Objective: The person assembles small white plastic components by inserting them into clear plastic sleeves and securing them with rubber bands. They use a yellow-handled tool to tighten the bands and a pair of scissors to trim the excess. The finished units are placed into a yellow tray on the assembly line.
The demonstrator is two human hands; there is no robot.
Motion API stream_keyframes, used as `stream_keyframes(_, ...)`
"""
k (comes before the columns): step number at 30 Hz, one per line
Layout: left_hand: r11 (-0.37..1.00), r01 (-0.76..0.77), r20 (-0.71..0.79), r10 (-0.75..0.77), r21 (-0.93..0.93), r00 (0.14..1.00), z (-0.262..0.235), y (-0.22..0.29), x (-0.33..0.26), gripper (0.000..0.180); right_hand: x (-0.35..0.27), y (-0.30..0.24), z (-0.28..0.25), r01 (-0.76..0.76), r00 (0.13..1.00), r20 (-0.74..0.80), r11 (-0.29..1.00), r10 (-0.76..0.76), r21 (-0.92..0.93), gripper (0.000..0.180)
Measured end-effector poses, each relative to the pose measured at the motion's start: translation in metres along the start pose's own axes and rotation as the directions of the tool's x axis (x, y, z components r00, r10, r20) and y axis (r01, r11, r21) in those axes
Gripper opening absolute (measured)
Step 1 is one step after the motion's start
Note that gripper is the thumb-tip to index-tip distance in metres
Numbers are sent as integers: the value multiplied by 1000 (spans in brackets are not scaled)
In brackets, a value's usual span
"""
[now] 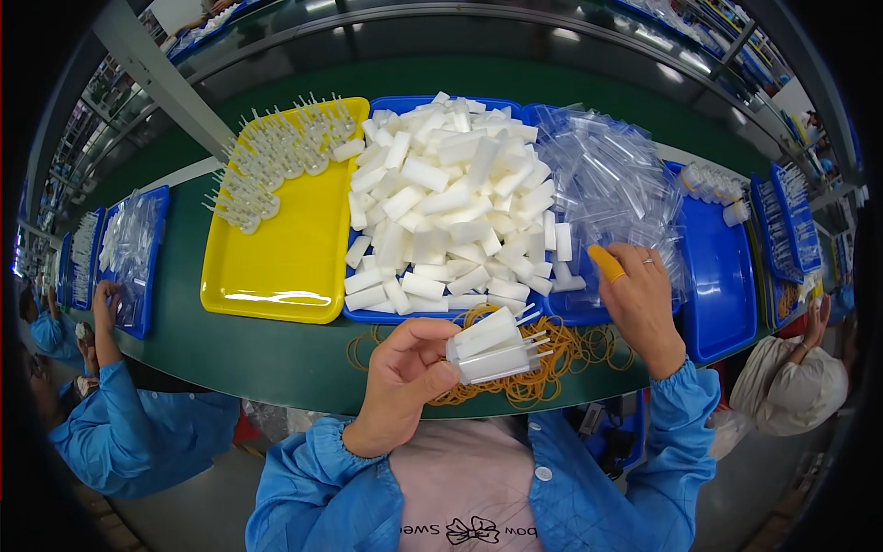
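Within left grip (400, 379), pinched: white foam blocks (487, 333), jutting rightward; right grip (641, 304): hold unclear.

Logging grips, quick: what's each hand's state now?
Left hand: closed, holding white rectangular foam blocks with thin white prongs.
Right hand: at clear plastic sleeves; grip cannot be told.

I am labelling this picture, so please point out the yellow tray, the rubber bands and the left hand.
Yellow tray (292, 247), head view: its bare floor.
Rubber bands (554, 370), head view: right part of the pile.
Left hand (397, 383), head view: middle of the hand.
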State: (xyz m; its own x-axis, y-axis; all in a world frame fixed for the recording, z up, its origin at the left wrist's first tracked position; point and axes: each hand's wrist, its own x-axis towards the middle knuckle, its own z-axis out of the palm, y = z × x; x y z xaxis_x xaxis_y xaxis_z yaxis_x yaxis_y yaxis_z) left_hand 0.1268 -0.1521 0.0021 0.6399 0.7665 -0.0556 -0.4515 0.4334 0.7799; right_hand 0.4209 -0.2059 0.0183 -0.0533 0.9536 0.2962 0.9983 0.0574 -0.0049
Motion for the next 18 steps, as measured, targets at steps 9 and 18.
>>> stream_keyframes(9, 998, -22, 23, 21, 57, 1000, 0, -1, 0, 42, -2, -18, -11, -206, 890, -210, 769, 404, 606, 19)
stream_keyframes(18, 841, -261, 109, 238, 474, 965, 11, -2, -2, 47, -18, -56, -39, -235, 889, 213, 5, 405, 972, 21)
